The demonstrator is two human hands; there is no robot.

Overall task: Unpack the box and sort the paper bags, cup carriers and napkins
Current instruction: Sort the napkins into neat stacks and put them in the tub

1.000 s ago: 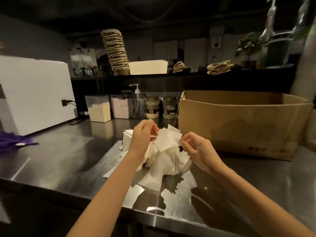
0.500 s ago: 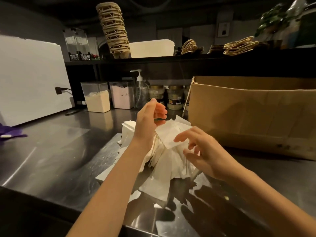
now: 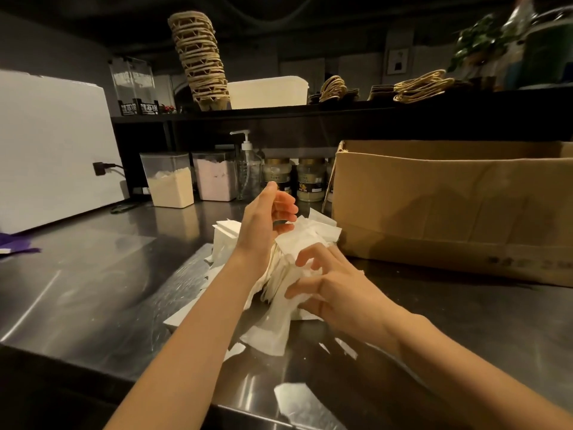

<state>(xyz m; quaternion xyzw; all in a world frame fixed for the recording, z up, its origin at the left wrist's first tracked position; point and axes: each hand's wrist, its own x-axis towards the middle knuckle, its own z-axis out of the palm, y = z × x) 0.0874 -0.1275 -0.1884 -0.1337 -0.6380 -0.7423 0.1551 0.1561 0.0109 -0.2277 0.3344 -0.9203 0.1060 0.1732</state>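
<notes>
A loose heap of white napkins [image 3: 305,240] lies on the steel counter [image 3: 93,290], just left of the open cardboard box [image 3: 449,206]. My left hand [image 3: 266,225] presses its palm against the heap's left side, fingers nearly straight over the top. My right hand [image 3: 328,290] has its fingers curled around the near right part of the heap. A tall leaning stack of cup carriers [image 3: 201,60] stands on the back shelf. Paper bags with twisted handles [image 3: 421,86] lie flat further right on that shelf.
A white tub [image 3: 266,93] sits on the shelf beside the carriers. Under the shelf stand two powder containers [image 3: 169,184], a pump bottle [image 3: 248,172] and jars [image 3: 277,175]. A white appliance [image 3: 46,144] and purple cloth [image 3: 15,243] are left. Stray napkins [image 3: 297,401] lie near the front edge.
The view has moved closer. My right hand dropped from the heap's top edge onto its near side and curled its fingers. My left hand opened and stays against the heap's left side.
</notes>
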